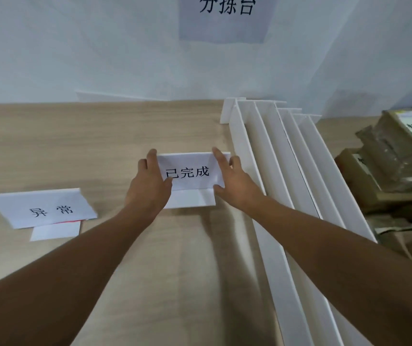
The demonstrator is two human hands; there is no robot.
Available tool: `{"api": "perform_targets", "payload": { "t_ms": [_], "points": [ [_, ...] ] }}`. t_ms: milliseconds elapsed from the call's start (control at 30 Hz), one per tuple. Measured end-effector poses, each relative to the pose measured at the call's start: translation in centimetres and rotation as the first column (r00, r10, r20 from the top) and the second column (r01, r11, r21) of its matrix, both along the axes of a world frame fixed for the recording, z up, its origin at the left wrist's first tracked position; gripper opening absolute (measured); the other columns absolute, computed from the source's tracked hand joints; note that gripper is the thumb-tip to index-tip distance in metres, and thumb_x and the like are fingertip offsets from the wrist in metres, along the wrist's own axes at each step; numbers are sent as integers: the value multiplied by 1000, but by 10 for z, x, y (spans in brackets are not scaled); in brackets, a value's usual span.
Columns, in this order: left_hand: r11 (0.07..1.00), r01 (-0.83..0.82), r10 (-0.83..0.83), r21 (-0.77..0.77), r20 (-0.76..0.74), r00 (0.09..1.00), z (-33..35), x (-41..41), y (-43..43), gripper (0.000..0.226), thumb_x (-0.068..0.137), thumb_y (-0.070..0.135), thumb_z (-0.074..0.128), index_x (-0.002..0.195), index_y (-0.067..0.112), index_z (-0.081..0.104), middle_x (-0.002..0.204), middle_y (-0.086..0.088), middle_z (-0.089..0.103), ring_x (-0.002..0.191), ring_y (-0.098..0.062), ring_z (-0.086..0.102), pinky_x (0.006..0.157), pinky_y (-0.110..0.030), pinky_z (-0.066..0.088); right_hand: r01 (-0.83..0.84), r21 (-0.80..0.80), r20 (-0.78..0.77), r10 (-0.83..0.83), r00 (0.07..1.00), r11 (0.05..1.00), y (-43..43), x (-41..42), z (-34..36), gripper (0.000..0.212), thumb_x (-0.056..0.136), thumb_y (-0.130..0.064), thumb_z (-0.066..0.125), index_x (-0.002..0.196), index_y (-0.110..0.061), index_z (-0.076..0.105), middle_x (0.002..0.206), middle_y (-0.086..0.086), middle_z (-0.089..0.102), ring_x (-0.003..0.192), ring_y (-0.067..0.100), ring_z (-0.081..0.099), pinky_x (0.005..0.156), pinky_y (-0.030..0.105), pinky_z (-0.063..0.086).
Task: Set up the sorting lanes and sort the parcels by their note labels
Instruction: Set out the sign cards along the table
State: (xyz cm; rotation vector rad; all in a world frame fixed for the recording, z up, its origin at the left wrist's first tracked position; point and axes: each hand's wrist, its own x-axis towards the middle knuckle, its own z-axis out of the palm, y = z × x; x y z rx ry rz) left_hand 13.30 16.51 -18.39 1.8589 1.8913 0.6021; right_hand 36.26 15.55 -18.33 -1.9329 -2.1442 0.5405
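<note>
Folded paper sign reading 已完成 [190,172], mid-tabletop [100,136] beside the white divider boards [287,176]: left hand [147,186] and right hand [234,181] are pinching its two ends, seemingly standing it upright as a lane marker, while parcels [394,156] are waiting far right.

The parcels [397,156] at the right run off the picture's edge, and their note labels are too blurry to read. The wall sign [224,16] is cut off at the top. A red-edged paper [57,229] hides under the left card [42,208], maybe another label.
</note>
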Motion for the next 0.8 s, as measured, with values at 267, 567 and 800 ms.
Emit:
{"api": "perform_targets", "payload": {
  "t_ms": [267,567,800],
  "points": [
    [999,-29,30,-27,51,998,-26,-1,-52,76,96,15,61,158,17,17,145,-13,38,102,-43,61,76,-44,49,36,-8,-37,-37,999,999,-48,-13,-37,100,92,-19,66,158,-40,-6,141,12,27,82,27,60,76,43,58],
    [999,-33,33,-25,0,999,-22,-8,-70,83,100,30,61,161,29,4,163,-10,16,141,-37,37,100,-56,47,53,98,-79,-45,996,994,-64,-12,-30,105,94,-31,64,153,-47,-21,156,15,16,104,31,58,85,44,56],
    [971,185,-129,153,-317,940,48,23,-125,77,98,56,49,157,10,31,167,-11,20,155,-37,6,124,-52,3,25,181,291,-77,954,983,-151,48,53,87,94,-60,47,162,-31,1,166,13,17,154,32,13,124,51,15]
  ]
}}
